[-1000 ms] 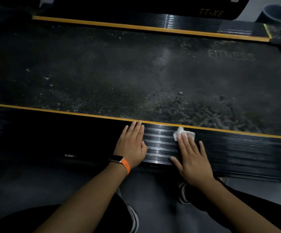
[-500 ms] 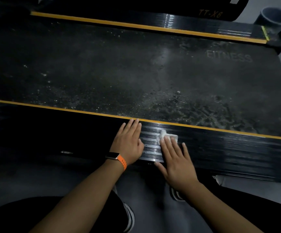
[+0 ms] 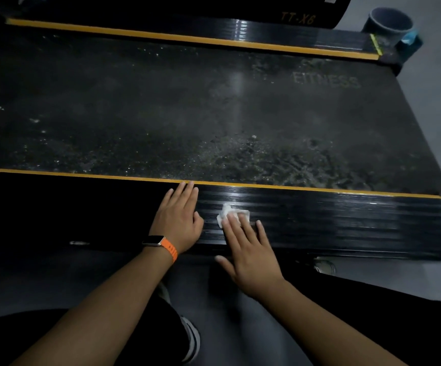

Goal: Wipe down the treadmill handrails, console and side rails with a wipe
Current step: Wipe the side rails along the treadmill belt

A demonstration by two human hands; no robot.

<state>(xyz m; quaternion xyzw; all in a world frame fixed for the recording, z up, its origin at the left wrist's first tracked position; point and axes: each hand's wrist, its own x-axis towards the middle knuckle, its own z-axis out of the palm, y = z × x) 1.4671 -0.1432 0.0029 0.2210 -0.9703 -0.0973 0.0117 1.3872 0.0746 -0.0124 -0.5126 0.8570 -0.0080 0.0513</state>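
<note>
The right hand (image 3: 251, 254) has slid the white wipe (image 3: 230, 213) leftward along the near side rail (image 3: 346, 223), low centre of the frame, almost to the left hand (image 3: 178, 223). Left fingers lie flat and together on the rail. Right fingers are straight and slightly apart, pressing the wipe. The rail's left stretch probably remains.

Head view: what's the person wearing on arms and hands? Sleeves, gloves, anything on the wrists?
Both forearms are bare, with no sleeves or gloves in view. The left hand has a rectangular dark-faced watch with an orange ribbed strap on its wrist. The right hand shows nothing worn on wrist or fingers.
</note>
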